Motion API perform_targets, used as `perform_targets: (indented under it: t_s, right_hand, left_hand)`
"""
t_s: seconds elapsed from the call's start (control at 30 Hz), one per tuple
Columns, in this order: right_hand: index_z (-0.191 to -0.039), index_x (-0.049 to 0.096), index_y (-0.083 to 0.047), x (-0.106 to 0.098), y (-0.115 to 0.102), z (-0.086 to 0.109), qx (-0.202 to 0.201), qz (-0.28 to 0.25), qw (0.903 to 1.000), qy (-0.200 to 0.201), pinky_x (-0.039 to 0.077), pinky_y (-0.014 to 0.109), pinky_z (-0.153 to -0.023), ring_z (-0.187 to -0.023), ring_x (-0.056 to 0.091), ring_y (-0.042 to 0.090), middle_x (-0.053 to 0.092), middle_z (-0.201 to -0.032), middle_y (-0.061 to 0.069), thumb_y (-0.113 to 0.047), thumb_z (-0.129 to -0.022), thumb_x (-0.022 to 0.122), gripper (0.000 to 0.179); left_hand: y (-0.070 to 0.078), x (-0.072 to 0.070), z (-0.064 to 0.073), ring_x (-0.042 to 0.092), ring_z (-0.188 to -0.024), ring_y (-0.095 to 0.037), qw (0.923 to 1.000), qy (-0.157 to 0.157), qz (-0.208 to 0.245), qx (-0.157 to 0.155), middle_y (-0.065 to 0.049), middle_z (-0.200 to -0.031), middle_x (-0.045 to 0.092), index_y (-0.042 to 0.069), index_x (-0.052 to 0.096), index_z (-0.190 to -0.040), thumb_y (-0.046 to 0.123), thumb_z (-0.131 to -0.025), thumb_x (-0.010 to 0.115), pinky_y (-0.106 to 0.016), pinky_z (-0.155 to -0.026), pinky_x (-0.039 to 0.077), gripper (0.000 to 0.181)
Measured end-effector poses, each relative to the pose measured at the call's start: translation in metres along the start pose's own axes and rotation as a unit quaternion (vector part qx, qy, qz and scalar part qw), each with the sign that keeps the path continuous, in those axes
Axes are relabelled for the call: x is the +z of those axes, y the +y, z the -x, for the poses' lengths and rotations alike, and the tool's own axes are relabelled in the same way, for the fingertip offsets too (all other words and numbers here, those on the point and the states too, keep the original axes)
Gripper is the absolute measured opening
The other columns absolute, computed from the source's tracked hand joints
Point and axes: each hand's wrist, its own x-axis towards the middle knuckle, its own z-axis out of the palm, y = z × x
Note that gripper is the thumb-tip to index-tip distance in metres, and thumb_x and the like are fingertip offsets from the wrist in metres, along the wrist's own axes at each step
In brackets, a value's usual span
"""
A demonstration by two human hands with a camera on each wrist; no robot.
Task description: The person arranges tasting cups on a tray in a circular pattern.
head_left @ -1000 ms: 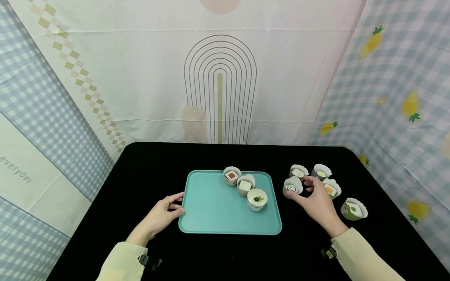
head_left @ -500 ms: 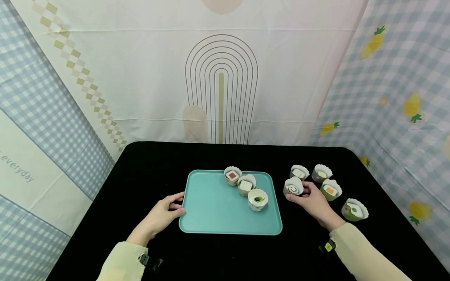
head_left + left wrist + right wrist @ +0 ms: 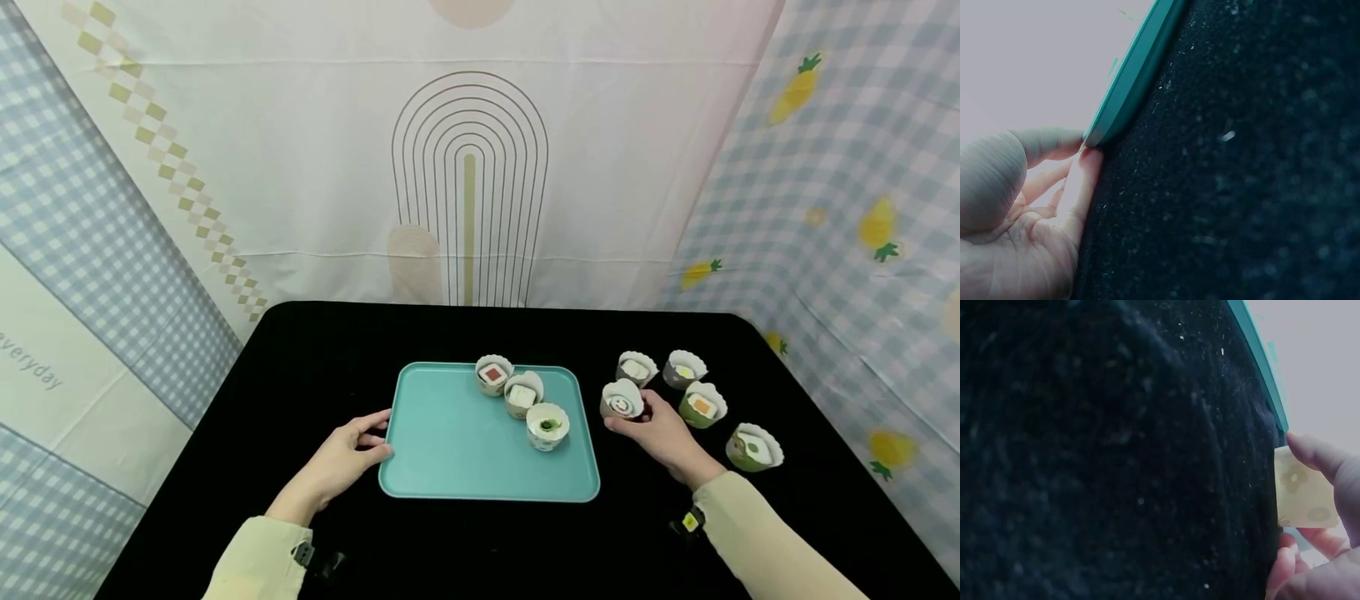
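My left hand pinches the left rim of a turquoise tray, thumb and fingertips meeting at its edge in the left wrist view. My right hand grips a cupcake in a scalloped paper cup, just right of the tray. That cupcake has a swirled, face-like top, and the right wrist view shows flower prints on its cup. On the tray's right half, a red-square cupcake, a plain white one and a green-topped one form a slanting row.
Around the right hand stand more cupcakes: a white one, a yellow-centred one, an orange-square one and a green-cupped one. Everything rests on a black table. A printed cloth hangs behind it.
My right hand has come lower and its fingers have closed round the swirl-topped cupcake, which stays about where it was. The left hand and tray look unmoved.
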Motion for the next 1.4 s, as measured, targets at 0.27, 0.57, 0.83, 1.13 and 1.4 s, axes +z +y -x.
perform_targets:
  t_s: [0.27,0.57,0.83,1.13,1.4]
  right_hand:
    - [-0.139,0.039,-0.002,0.003,0.003,-0.001,0.009,0.007,0.9999,0.005,0.045,0.045,-0.087,-0.112,0.05,0.032,0.051,-0.126,0.017,-0.044,-0.086,0.072,0.076]
    - [-0.137,0.041,0.001,0.006,0.002,0.002,0.009,-0.005,0.9999,0.004,0.048,0.041,-0.083,-0.11,0.053,0.031,0.052,-0.126,0.018,-0.039,-0.086,0.074,0.073]
    - [-0.136,0.042,0.001,0.005,0.004,0.009,0.02,-0.011,0.9997,0.013,0.048,0.042,-0.084,-0.109,0.054,0.03,0.052,-0.127,0.018,-0.043,-0.087,0.071,0.072]
    - [-0.135,0.039,0.001,0.003,-0.001,0.013,0.024,-0.006,0.9985,0.05,0.048,0.041,-0.083,-0.109,0.054,0.031,0.05,-0.126,0.02,-0.047,-0.089,0.068,0.073]
    - [-0.136,0.037,0.001,0.004,-0.018,0.02,0.004,-0.006,0.9987,0.05,0.049,0.042,-0.083,-0.109,0.054,0.031,0.049,-0.126,0.019,-0.048,-0.088,0.067,0.075]
  left_hand:
    - [-0.001,0.0,0.001,0.055,-0.103,-0.017,1.0,0.002,0.003,-0.004,-0.001,-0.129,0.051,0.025,0.047,-0.144,0.02,-0.091,0.07,-0.042,-0.088,0.046,0.058]
    - [-0.002,0.002,0.001,0.054,-0.102,-0.018,1.0,0.0,0.004,-0.002,-0.001,-0.127,0.052,0.025,0.048,-0.144,0.019,-0.091,0.07,-0.041,-0.086,0.047,0.057]
    - [0.0,0.004,0.0,0.055,-0.103,-0.017,0.9999,-0.007,0.01,-0.001,0.0,-0.127,0.052,0.024,0.049,-0.143,0.019,-0.091,0.07,-0.041,-0.086,0.047,0.056]
    - [0.002,0.002,-0.001,0.055,-0.104,-0.017,0.9999,-0.008,0.01,0.002,0.0,-0.13,0.051,0.025,0.049,-0.143,0.02,-0.091,0.07,-0.041,-0.086,0.047,0.056]
    - [0.0,-0.001,-0.001,0.055,-0.103,-0.017,1.0,0.001,-0.001,0.001,-0.001,-0.129,0.051,0.025,0.048,-0.144,0.021,-0.091,0.07,-0.042,-0.087,0.046,0.057]
